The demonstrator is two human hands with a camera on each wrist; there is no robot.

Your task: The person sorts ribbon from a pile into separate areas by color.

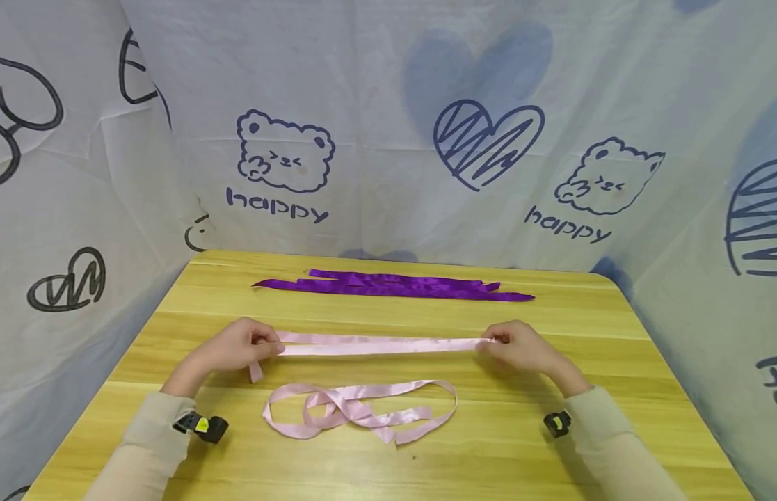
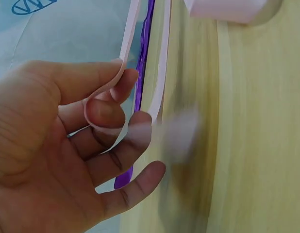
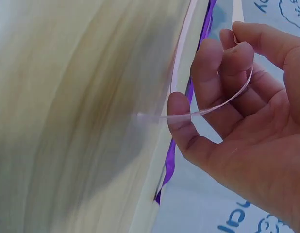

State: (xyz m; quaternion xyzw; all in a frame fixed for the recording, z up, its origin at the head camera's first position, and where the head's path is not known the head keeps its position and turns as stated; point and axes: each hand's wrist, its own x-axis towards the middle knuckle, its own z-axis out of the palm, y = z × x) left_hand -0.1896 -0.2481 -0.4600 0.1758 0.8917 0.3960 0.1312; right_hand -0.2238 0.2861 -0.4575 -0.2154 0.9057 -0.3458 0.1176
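A pale pink satin ribbon (image 1: 382, 346) stretches between the two hands above the table, one strand taut and a second strand on the table side behind it. My left hand (image 1: 253, 342) pinches one end between thumb and fingers, and a short tail hangs below it. In the left wrist view the ribbon curls across the fingers of the left hand (image 2: 87, 131). The other end is pinched by my right hand (image 1: 512, 346); the right wrist view shows a thin loop of ribbon running through the right hand (image 3: 237, 97). A second pink ribbon (image 1: 419, 416) lies loosely looped nearer the front.
Several purple ribbons (image 1: 401, 286) lie in a flat bundle along the back of the wooden table (image 1: 488, 452). A white printed cloth (image 1: 375, 174) hangs behind the table and at both sides. Black wrist cameras (image 1: 209, 427) sit on the sleeves.
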